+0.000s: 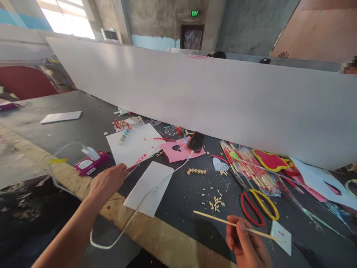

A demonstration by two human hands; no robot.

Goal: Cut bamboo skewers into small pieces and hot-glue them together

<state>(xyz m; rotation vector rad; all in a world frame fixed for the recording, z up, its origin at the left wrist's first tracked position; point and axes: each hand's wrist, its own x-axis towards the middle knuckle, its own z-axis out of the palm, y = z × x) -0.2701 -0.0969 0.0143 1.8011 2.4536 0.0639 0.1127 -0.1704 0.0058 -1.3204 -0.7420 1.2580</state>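
Note:
My left hand (111, 180) is closed around the end of a thin red-tipped tool (139, 160), above the table between a white sheet (131, 143) and a white card marked 154 (152, 188). At the lower right, my right hand (245, 238) pinches a thin wooden stick (217, 219) between thumb and fingers. Beyond the stick lie several short cut wooden pieces (216, 204) and a cluster of joined pieces (196, 171). Scissors with one red and one yellow handle (259, 204) rest just past my right hand, beside a small white tile (281, 236).
A tall white panel (195, 96) crosses the table. Near it are a phone (196, 142) on pink paper (173, 149), with a white cable (136, 212), and bagged sticks (253, 167). A purple tissue pack (90, 163) sits left. Heads show behind the panel.

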